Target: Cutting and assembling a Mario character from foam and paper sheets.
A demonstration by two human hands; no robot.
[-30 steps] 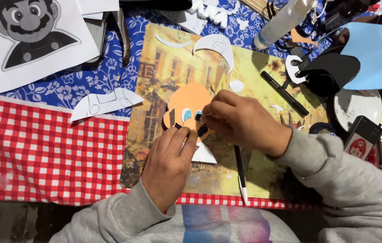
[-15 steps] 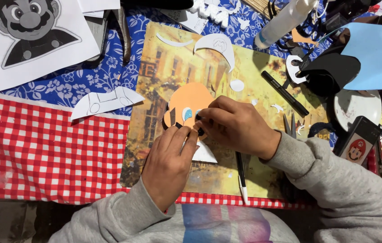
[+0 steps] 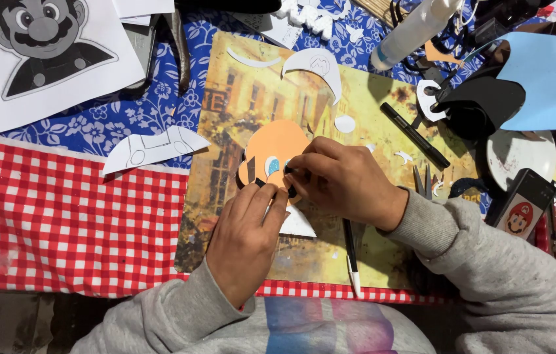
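Orange paper face [image 3: 276, 145] lies flat on the yellow picture board [image 3: 251, 92], its long axis running near-left to far-right. Left hand [image 3: 246, 244] presses fingertips on its near edge; right hand [image 3: 346, 180] pinches a small black piece [image 3: 289, 170] against it.

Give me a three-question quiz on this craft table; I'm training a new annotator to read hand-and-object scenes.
1. True or false: both hands touch the orange face cutout.
2. What lies nearest the white cap-shaped cutout? A) phone B) thin white crescent strip C) black-and-white character printout
3. What pattern has the cloth under the left hand's wrist?

Key: 1 true. 2 B, the thin white crescent strip. 3 Red-and-white check. The right hand pinches a small dark piece at the cutout.
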